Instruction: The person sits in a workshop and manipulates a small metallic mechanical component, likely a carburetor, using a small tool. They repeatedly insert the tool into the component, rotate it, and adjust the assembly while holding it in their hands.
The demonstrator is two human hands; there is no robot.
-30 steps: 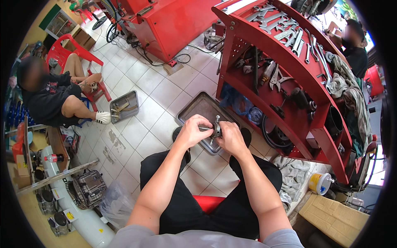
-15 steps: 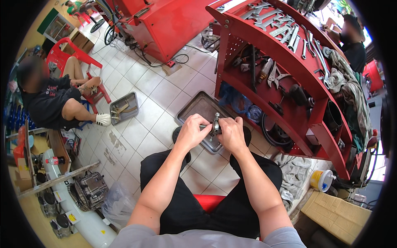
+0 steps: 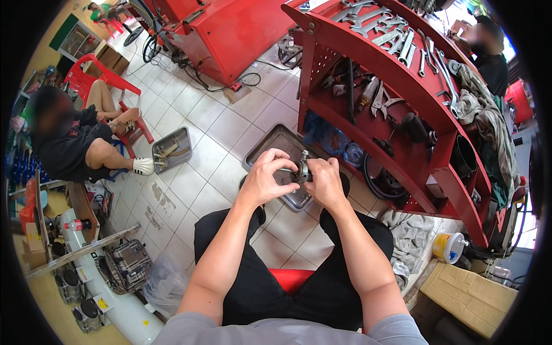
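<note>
Both my hands hold a small metal engine part (image 3: 302, 170) in front of my knees, above a dark metal tray (image 3: 269, 150) on the tiled floor. My left hand (image 3: 268, 176) pinches the part from the left with its fingertips. From the right, my right hand (image 3: 325, 181) wraps around it. A short shaft or bolt sticks up out of the part between the two hands. I sit on a red stool (image 3: 292, 279) in black trousers.
A red tool cart (image 3: 402, 98) with wrenches and pliers stands to my right, rags (image 3: 409, 238) at its foot. A second tray (image 3: 171, 149) lies on the floor to the left, near a seated person (image 3: 75, 144). Another person (image 3: 489, 52) stands behind the cart. A red machine (image 3: 230, 29) is ahead.
My hands stay together on the metal part, with only small finger shifts. The view has drifted slightly.
</note>
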